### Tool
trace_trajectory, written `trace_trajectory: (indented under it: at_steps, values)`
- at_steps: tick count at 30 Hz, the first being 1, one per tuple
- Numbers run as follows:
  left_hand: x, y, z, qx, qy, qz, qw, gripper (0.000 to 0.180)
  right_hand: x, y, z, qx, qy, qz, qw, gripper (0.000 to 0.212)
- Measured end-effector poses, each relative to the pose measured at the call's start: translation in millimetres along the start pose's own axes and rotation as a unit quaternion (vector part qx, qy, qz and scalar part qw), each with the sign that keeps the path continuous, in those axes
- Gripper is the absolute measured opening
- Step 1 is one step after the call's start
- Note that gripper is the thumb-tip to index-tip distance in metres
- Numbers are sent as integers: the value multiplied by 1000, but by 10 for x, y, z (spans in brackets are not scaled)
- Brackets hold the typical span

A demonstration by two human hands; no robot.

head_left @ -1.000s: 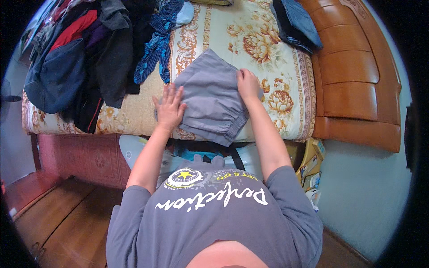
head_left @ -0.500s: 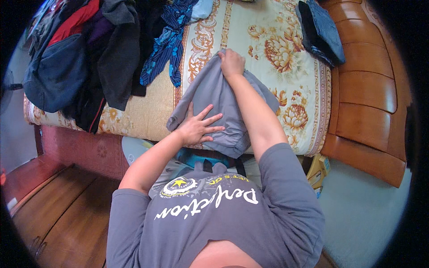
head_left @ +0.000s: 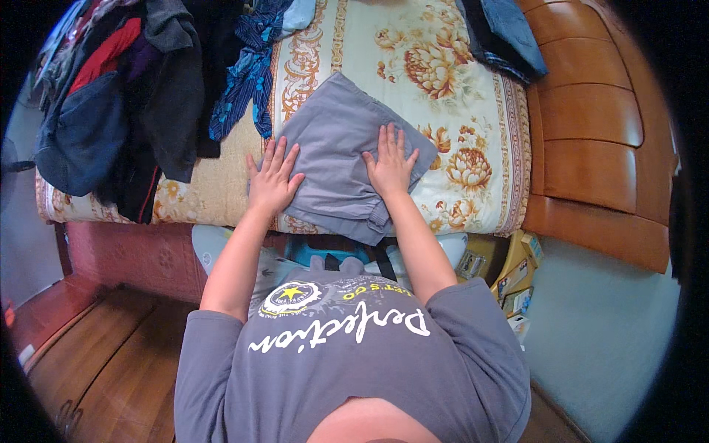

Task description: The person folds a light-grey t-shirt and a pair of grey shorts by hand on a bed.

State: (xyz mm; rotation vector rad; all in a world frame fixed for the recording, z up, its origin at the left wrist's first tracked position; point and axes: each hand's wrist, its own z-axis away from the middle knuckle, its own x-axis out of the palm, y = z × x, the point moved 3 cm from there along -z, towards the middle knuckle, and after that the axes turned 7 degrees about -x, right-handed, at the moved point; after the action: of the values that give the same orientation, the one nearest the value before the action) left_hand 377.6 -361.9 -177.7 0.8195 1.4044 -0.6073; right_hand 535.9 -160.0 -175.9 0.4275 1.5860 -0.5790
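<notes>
A folded grey garment [head_left: 336,140], which looks like shorts or trousers with an elastic-like band at its near right corner, lies flat on the bed in front of me. My left hand [head_left: 273,177] rests on its left edge, palm down with fingers spread. On the garment's right part my right hand [head_left: 391,162] also lies flat, fingers apart. Neither hand grips the cloth. The garment's near corner hangs slightly over the bed's front edge.
Dark clothes [head_left: 81,133] are heaped at the left, with a blue patterned garment [head_left: 244,81] beside them. Folded jeans [head_left: 509,37] lie at the far right, next to the wooden headboard [head_left: 591,133]. A floral sheet [head_left: 473,199] covers the bed. Small boxes [head_left: 521,273] stand on a yellowish shelf below.
My right hand has let go of the garment's far edge and come nearer, now flat on it. My left hand has shifted left. The cloth has dropped from a raised fold to lie flat.
</notes>
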Motion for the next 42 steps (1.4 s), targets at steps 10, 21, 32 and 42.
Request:
trace_trajectory:
  at_steps: [10,21,32,42]
  values:
    - [-340,736,-899,56,24,24,998,64,-194,-239,300,12,-82,12,996,105]
    - [140,756,-1300,55,6,-24,998,72,61,-197,287,-22,-63,16,998,105]
    - [-66,34,-76,-69,-1,-48,996,67,-211,-240,185,-24,37,35,998,76]
    - [36,-83,144,-93,-49,-50,993,69,112,-449,364,-55,-91,15,994,83]
